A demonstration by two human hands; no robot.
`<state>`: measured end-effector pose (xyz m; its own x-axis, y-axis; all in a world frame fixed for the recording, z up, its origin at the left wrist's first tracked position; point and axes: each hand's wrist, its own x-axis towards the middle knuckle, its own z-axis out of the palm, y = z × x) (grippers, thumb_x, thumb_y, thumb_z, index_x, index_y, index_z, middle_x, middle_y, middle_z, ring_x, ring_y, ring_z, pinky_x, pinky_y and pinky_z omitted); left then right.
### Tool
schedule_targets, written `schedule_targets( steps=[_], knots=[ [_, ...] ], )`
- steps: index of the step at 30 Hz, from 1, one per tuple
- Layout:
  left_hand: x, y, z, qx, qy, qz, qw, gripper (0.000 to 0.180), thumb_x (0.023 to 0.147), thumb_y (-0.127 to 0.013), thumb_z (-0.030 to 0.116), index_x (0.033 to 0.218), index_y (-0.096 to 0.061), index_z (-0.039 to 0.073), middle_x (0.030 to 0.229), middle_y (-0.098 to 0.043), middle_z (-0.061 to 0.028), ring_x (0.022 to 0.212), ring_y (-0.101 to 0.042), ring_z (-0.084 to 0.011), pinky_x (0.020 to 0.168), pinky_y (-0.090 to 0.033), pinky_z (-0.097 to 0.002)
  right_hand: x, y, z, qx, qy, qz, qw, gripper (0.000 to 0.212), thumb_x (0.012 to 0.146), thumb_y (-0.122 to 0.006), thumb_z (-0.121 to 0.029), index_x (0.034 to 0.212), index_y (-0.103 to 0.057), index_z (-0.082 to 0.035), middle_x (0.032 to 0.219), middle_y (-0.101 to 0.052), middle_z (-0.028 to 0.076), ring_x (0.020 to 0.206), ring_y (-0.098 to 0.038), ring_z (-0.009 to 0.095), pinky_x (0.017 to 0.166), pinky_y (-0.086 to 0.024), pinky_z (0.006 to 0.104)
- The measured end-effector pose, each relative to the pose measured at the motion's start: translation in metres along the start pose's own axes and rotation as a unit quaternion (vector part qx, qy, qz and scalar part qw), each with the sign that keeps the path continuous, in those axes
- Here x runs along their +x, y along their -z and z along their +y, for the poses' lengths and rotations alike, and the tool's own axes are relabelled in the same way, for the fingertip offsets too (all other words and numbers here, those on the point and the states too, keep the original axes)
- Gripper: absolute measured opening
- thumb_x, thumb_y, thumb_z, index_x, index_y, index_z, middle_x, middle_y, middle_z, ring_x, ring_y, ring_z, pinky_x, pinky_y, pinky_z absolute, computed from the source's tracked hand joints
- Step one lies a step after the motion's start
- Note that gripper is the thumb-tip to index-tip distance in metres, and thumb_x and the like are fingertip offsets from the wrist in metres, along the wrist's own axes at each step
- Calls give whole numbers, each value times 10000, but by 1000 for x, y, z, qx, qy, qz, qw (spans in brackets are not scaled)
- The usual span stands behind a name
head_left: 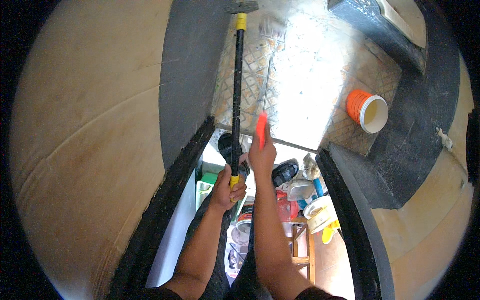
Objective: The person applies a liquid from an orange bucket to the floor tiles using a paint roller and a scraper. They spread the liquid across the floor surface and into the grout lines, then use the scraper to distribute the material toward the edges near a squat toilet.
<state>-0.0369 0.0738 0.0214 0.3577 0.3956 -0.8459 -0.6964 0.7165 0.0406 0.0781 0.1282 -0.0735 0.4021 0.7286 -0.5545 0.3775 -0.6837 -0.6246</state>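
My left hand [227, 191] is closed around the yellow lower end of a long black pole [237, 85]. At the pole's far end, past a second yellow collar, sits a flat grey crosspiece [241, 7], so it looks like a floor scraper or squeegee. In my right hand [262, 156] is the red handle [261, 127] of a second tool with a thin rod. That rod reaches forward over the patterned tile floor [252, 65] to a blurred, pale, brush-like head [272, 28]. The two tools lie almost side by side, apart from each other.
An orange bucket [353, 107] lies tipped on the tiles at right, its white mouth facing me. Dark-painted walls flank the doorway, and a dark ledge [370, 25] juts out at far right. Around my sandals [285, 172] are a wooden stool [311, 250], basins and a yellow scoop [328, 235].
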Motion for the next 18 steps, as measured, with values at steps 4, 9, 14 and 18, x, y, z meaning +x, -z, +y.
schedule_targets(
  steps=[4,9,14,18],
  knots=[
    [2,-5,-2,55,-8,-21,998,720,1033,-395,599,1584,-289,148,593,-350,56,431,-311,-41,410,-292,-220,240,1,-77,65,84,62,992,450,966,-525,-325,1294,-601,-27,1039,-691,287,970,-666,475,849,-519,535],
    [15,-5,-11,105,30,-67,992,693,1038,-415,580,1574,-321,152,602,-353,59,447,-302,-39,422,-292,-217,471,177,-134,71,67,-58,994,448,943,-687,-374,1248,-613,-55,725,-620,63,550,-588,153,503,-498,305],
    [-3,7,-10,107,21,-1,994,645,1041,-418,577,1558,-368,195,608,-372,60,453,-307,-37,416,-281,-204,309,215,-123,33,105,-62,992,512,962,-681,-321,1397,-559,-80,691,-591,25,567,-572,116,485,-473,288],
    [-2,1,-4,87,19,-18,996,657,1040,-432,570,1571,-338,196,604,-365,62,452,-307,-36,421,-280,-208,167,189,-30,-45,37,3,998,548,980,-601,-296,1442,-501,-19,1057,-715,241,943,-723,325,829,-566,433]
  ],
)
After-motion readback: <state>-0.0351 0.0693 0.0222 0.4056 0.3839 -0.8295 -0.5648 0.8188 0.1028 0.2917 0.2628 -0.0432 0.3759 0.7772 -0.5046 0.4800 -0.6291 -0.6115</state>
